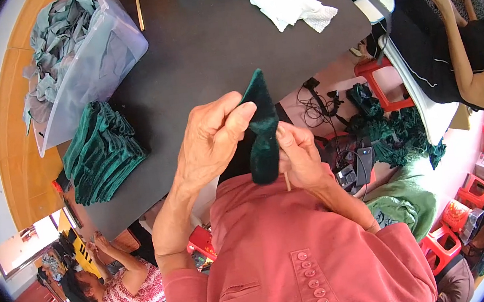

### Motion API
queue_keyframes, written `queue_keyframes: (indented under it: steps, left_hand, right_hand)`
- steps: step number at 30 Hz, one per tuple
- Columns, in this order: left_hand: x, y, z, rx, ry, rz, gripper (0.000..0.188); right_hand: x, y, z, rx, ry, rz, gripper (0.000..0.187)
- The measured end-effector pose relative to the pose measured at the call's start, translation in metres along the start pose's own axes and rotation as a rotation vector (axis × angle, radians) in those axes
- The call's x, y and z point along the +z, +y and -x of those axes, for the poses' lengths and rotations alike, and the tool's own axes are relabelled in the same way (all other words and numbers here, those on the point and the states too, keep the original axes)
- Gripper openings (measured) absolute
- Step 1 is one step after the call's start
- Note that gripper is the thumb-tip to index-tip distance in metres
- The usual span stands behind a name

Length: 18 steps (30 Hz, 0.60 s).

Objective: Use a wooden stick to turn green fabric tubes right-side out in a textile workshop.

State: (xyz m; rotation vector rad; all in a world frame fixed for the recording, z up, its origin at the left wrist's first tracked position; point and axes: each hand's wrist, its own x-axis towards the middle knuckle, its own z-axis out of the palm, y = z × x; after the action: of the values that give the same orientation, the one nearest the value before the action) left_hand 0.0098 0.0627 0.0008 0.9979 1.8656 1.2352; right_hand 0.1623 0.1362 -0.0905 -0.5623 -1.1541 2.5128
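Note:
A dark green velvet fabric piece (265, 151) is held up in front of my chest, with a pointed upper end and a rounded lower end. My left hand (216, 130) pinches its upper left edge between thumb and fingers. On the other side, my right hand (299, 153) is closed at the edge of the same piece. The end of a thin light stick (288, 182) shows below my right hand; how it is held is hidden. Left of my hands, a stack of folded green velvet pieces (102, 155) lies on the dark table (194, 49).
A clear plastic bin (118, 58) of grey fabric stands at the left. White cloth (288, 2) and a wooden stick (139, 7) lie on the table. Cables (311, 107) and red stools (381, 84) are to the right. Other people work at both sides.

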Motion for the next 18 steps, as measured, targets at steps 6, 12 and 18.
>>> queue_keyframes:
  steps: [6, 12, 18]
  left_hand:
    - [0.001, -0.018, 0.01, 0.19, 0.001, -0.095, 0.032]
    - [-0.006, -0.018, 0.01, 0.155, 0.073, -0.096, 0.027]
    - [-0.003, -0.024, 0.011, 0.117, 0.201, 0.019, 0.035]
  right_hand:
    - [0.011, -0.002, 0.003, -0.099, 0.217, 0.205, 0.023]
    - [0.007, 0.003, -0.001, -0.255, 0.247, 0.181, 0.013]
    - [0.001, -0.01, -0.006, -0.721, 0.177, 0.787, 0.025]
